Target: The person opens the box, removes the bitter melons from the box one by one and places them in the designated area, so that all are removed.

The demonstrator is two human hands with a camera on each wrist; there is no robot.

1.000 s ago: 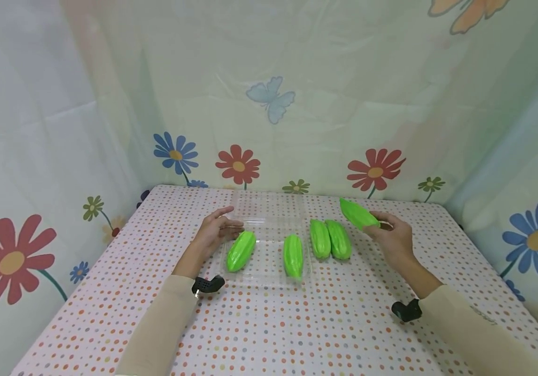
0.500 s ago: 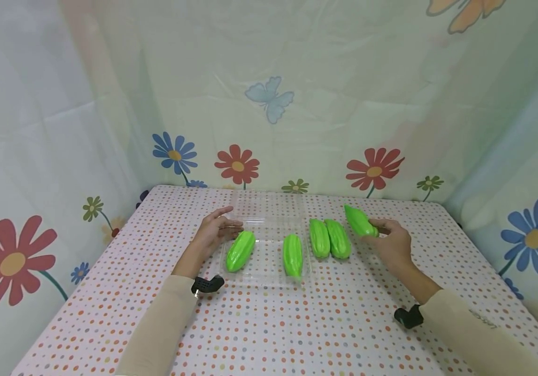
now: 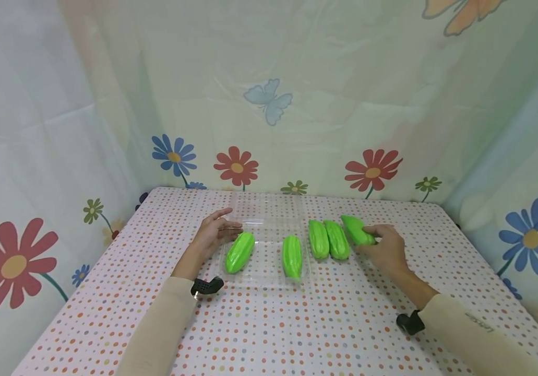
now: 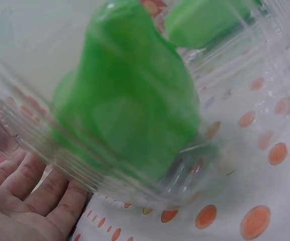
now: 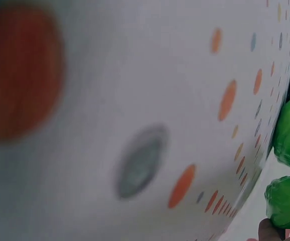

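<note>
A clear plastic box (image 3: pixel 269 261) with its lid folded back lies in the middle of the table. Inside it are two green ribbed gourds, one on the left (image 3: pixel 240 253) and one on the right (image 3: pixel 292 257). My left hand (image 3: pixel 210 235) rests at the box's left side; its fingers (image 4: pixel 52 193) lie relaxed against the clear wall in the left wrist view. Between thumb and fingers, my right hand (image 3: pixel 385 250) holds another green gourd (image 3: pixel 356 230) by its near end, low over the table. Its lumpy end (image 5: pixel 285 203) shows in the right wrist view.
Two more gourds, one left (image 3: pixel 319 239) and one right (image 3: pixel 337 240), lie side by side between the box and my right hand. The dotted tablecloth (image 3: pixel 269 334) reaches back to a flowered curtain (image 3: pixel 315 130).
My right hand has lowered the gourd toward the table, bringing it in beside the pair on the right. The left hand and the box have stayed in place.
</note>
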